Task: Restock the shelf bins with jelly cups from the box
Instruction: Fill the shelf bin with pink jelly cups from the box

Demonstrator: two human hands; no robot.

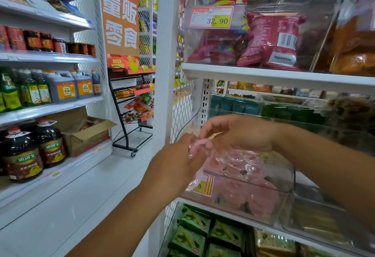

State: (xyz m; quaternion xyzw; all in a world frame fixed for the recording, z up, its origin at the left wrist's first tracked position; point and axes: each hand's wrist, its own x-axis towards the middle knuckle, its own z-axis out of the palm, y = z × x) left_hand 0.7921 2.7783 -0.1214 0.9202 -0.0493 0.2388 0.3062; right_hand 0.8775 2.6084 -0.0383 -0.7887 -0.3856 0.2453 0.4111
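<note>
Untying the clear bag of jelly cups (233,165) looks to be the step in hand, at centre frame just over the clear bin (263,190) on the right-hand shelf. The left hand (178,155) curls round the gathered pink neck. The right hand (241,133) has its fingers bent in, pinching what seems to be a gold tie (216,135), though blur hides the exact grip. To do it well, I judge, hold the neck steady and high, untwist the tie rather than tear the film, and keep the bag's belly low in the bin so loose cups fall inside. The bag's long axis runs from its neck, which points up and left toward the hands, down and right into the bin.
</note>
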